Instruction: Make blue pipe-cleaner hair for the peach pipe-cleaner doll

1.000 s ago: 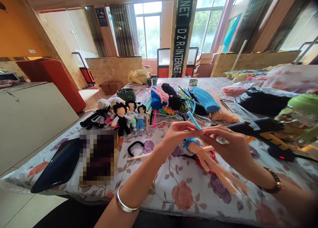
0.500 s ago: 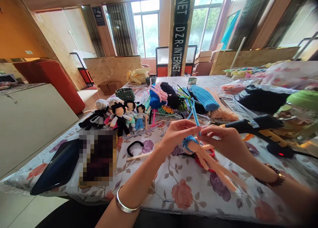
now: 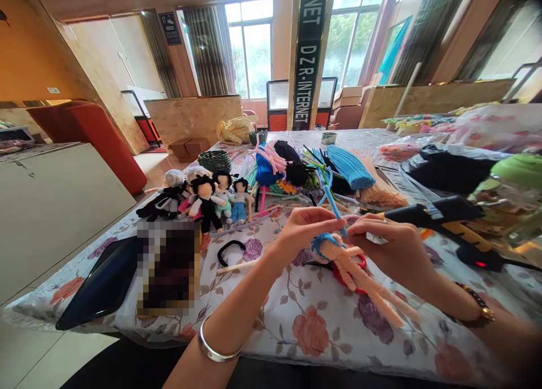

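One flowered tablecloth (image 3: 271, 315), bright windows (image 3: 257, 58) beyond

Daylight fills tall windows (image 3: 259, 56) on either side of a dark pillar (image 3: 307, 56) reading "DZR-INTERNET", viewed from my remote station. Grey-brown curtains (image 3: 209, 50) frame the panes. At left I see an orange-red piece of furniture (image 3: 91, 138) beside a white cabinet (image 3: 55, 202). Farther back, my feed shows a cardboard box (image 3: 189, 149) and a crumpled yellow bundle (image 3: 235, 130).
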`<state>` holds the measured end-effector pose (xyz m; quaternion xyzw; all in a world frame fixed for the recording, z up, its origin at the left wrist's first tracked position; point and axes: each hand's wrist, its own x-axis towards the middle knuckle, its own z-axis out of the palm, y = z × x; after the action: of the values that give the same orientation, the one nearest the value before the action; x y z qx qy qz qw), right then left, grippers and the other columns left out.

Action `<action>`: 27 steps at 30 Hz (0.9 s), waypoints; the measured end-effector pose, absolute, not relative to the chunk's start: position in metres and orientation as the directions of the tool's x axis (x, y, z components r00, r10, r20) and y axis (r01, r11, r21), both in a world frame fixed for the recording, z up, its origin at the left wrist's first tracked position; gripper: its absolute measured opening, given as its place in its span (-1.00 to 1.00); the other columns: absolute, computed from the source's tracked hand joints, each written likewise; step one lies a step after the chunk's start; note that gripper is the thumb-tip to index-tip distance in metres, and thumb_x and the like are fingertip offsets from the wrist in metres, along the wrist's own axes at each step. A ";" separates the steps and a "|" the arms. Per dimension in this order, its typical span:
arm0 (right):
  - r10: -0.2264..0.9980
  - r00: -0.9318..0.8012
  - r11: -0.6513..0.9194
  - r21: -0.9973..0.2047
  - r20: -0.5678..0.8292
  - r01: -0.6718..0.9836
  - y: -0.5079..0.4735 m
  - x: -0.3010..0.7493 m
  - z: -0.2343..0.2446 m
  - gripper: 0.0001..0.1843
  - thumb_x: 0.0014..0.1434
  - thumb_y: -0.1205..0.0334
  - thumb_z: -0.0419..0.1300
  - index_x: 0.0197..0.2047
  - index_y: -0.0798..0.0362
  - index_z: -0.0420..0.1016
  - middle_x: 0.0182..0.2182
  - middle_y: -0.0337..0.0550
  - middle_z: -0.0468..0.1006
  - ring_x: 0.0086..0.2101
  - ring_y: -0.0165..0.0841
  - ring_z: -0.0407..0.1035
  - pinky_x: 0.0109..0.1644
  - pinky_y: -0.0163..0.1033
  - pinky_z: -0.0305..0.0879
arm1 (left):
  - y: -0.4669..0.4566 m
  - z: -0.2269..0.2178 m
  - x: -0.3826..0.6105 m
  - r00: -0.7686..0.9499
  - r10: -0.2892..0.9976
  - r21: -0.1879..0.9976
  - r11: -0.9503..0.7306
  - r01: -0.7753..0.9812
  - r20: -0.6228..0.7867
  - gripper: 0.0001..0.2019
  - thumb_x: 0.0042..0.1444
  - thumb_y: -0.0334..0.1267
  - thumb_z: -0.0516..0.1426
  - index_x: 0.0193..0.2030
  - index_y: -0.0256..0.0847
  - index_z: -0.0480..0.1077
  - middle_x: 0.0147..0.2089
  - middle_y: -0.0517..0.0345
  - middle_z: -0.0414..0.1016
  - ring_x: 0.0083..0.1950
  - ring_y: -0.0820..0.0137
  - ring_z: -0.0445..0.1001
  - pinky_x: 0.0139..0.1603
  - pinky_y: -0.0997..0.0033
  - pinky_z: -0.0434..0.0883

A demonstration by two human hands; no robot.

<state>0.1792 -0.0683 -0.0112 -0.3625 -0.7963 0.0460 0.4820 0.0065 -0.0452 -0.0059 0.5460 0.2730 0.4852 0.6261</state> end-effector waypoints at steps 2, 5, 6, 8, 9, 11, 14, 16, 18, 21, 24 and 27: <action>0.594 -0.277 0.751 -0.398 0.755 0.527 -0.069 0.178 -0.011 -0.87 0.06 0.40 0.25 -0.47 0.00 0.52 -0.51 -0.32 0.56 -0.47 -0.47 0.43 -0.36 -0.41 0.34 | -0.045 -0.006 0.006 0.380 0.909 0.950 -0.050 -0.307 0.170 -0.81 -0.19 -0.20 0.32 -0.51 -0.29 0.49 -0.52 0.24 0.42 -0.46 0.56 0.31 -0.37 0.52 0.21; 0.583 -0.280 0.765 -0.399 0.763 0.506 -0.067 0.178 -0.012 -0.93 0.04 0.36 0.28 -0.38 0.00 0.53 -0.44 -0.30 0.59 -0.40 -0.45 0.44 -0.30 -0.40 0.36 | -0.044 -0.006 0.004 0.350 0.917 0.954 -0.090 -0.285 0.192 -0.79 -0.16 -0.16 0.31 -0.48 -0.27 0.49 -0.51 0.22 0.41 -0.45 0.55 0.31 -0.38 0.50 0.21; 0.584 -0.282 0.767 -0.403 0.761 0.500 -0.066 0.178 -0.012 -0.92 0.04 0.35 0.29 -0.36 -0.01 0.53 -0.42 -0.29 0.60 -0.38 -0.44 0.44 -0.29 -0.39 0.36 | -0.043 -0.007 0.003 0.339 0.919 0.955 -0.104 -0.278 0.199 -0.79 -0.15 -0.15 0.30 -0.46 -0.26 0.49 -0.50 0.22 0.41 -0.45 0.55 0.31 -0.38 0.49 0.21; 0.586 -0.289 0.770 -0.408 0.757 0.492 -0.065 0.179 -0.013 -0.91 0.06 0.35 0.28 -0.33 -0.02 0.52 -0.40 -0.29 0.60 -0.37 -0.44 0.44 -0.28 -0.38 0.37 | -0.041 -0.008 0.002 0.326 0.924 0.954 -0.108 -0.279 0.200 -0.78 -0.15 -0.14 0.30 -0.45 -0.25 0.48 -0.50 0.21 0.41 -0.46 0.54 0.31 -0.39 0.49 0.21; 0.581 -0.289 0.773 -0.405 0.761 0.488 -0.065 0.179 -0.014 -0.91 0.07 0.35 0.27 -0.32 -0.02 0.51 -0.40 -0.29 0.60 -0.37 -0.44 0.43 -0.28 -0.37 0.37 | -0.041 -0.008 0.001 0.329 0.924 0.953 -0.100 -0.285 0.196 -0.78 -0.16 -0.15 0.30 -0.45 -0.25 0.47 -0.51 0.21 0.41 -0.46 0.54 0.31 -0.39 0.48 0.21; 0.565 -0.287 0.783 -0.393 0.773 0.482 -0.064 0.180 -0.015 -0.90 0.07 0.36 0.27 -0.31 -0.02 0.49 -0.39 -0.28 0.59 -0.35 -0.42 0.43 -0.26 -0.35 0.37 | -0.040 -0.009 0.001 0.342 0.920 0.951 -0.085 -0.297 0.189 -0.79 -0.16 -0.16 0.31 -0.46 -0.25 0.46 -0.51 0.21 0.41 -0.46 0.54 0.32 -0.38 0.48 0.22; 0.534 -0.298 0.799 -0.357 0.791 0.484 -0.065 0.179 -0.015 -0.90 0.08 0.37 0.26 -0.32 -0.02 0.48 -0.39 -0.27 0.58 -0.35 -0.41 0.42 -0.25 -0.32 0.37 | -0.039 -0.010 0.001 0.362 0.914 0.952 -0.073 -0.297 0.183 -0.79 -0.15 -0.17 0.31 -0.44 -0.24 0.45 -0.49 0.21 0.43 -0.45 0.54 0.32 -0.38 0.49 0.21; 0.517 -0.294 0.800 -0.331 0.804 0.501 -0.066 0.179 -0.014 -0.91 0.08 0.37 0.25 -0.35 -0.02 0.48 -0.42 -0.27 0.57 -0.38 -0.41 0.42 -0.28 -0.31 0.37 | -0.040 -0.010 0.001 0.376 0.909 0.951 -0.061 -0.303 0.178 -0.79 -0.16 -0.18 0.31 -0.43 -0.24 0.44 -0.48 0.22 0.44 -0.45 0.55 0.33 -0.38 0.49 0.21; 0.497 -0.286 0.796 -0.299 0.819 0.526 -0.068 0.178 -0.012 -0.91 0.09 0.37 0.24 -0.38 -0.02 0.48 -0.47 -0.27 0.55 -0.42 -0.41 0.41 -0.32 -0.29 0.36 | -0.041 -0.009 0.001 0.380 0.908 0.950 -0.054 -0.309 0.175 -0.78 -0.16 -0.18 0.31 -0.43 -0.25 0.43 -0.49 0.23 0.43 -0.45 0.55 0.33 -0.38 0.50 0.21; 0.459 -0.300 0.806 -0.250 0.836 0.536 -0.073 0.178 -0.009 -0.88 0.10 0.40 0.21 -0.42 0.00 0.46 -0.51 -0.26 0.53 -0.46 -0.40 0.40 -0.36 -0.28 0.35 | -0.042 -0.008 0.001 0.401 0.896 0.949 -0.062 -0.308 0.189 -0.77 -0.12 -0.16 0.30 -0.46 -0.28 0.42 -0.51 0.24 0.39 -0.46 0.57 0.32 -0.37 0.52 0.20; 0.412 -0.326 0.845 -0.223 0.851 0.487 -0.076 0.177 -0.006 -0.84 0.07 0.47 0.21 -0.43 0.00 0.44 -0.55 -0.26 0.51 -0.48 -0.39 0.37 -0.36 -0.27 0.35 | -0.044 -0.006 0.001 0.447 0.873 0.943 -0.042 -0.330 0.196 -0.75 -0.15 -0.16 0.31 -0.51 -0.30 0.40 -0.52 0.24 0.37 -0.46 0.57 0.32 -0.36 0.52 0.21; 0.390 -0.332 0.864 -0.217 0.859 0.455 -0.077 0.176 -0.005 -0.82 0.06 0.49 0.20 -0.42 0.00 0.45 -0.56 -0.27 0.51 -0.49 -0.39 0.36 -0.37 -0.26 0.35 | -0.045 -0.003 0.002 0.456 0.872 0.938 -0.010 -0.346 0.177 -0.72 -0.19 -0.15 0.33 -0.53 -0.31 0.38 -0.54 0.24 0.35 -0.48 0.57 0.31 -0.38 0.51 0.22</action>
<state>0.1762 -0.0772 -0.0046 -0.2590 -0.8154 -0.0314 0.5168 0.0017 -0.0453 -0.0035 0.5404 0.2431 0.4613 0.6604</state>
